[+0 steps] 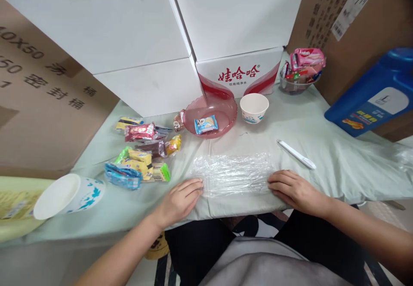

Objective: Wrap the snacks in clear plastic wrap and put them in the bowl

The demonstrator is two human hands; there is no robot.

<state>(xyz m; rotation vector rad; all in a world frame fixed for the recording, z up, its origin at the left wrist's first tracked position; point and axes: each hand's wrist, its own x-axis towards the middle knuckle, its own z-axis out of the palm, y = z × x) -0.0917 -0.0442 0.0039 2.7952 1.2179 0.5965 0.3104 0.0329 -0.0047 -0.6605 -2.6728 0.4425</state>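
Observation:
A flat, crinkled piece of clear plastic wrap (232, 175) lies on the cloth in front of me. My left hand (181, 200) rests at its left end, fingers stretched out with their tips on the edge. At the right end, my right hand (295, 191) lies palm down, its slightly bent fingers touching the wrap. Both thumbs are mostly hidden. Beyond the right hand lies a white utility knife (296, 153). Behind the wrap sits a pink plastic dish (227, 124) holding a blue snack packet (206, 124), with a white paper cup (254, 108) beside it.
Several wrapped snacks (142, 152) are piled at the left, near a tipped paper bucket (71, 195). A clear bowl (292, 87) of packets stands at the back right. A blue bottle (371, 96) leans at the right. White boxes (151, 85) and cardboard cartons (41, 105) wall the back.

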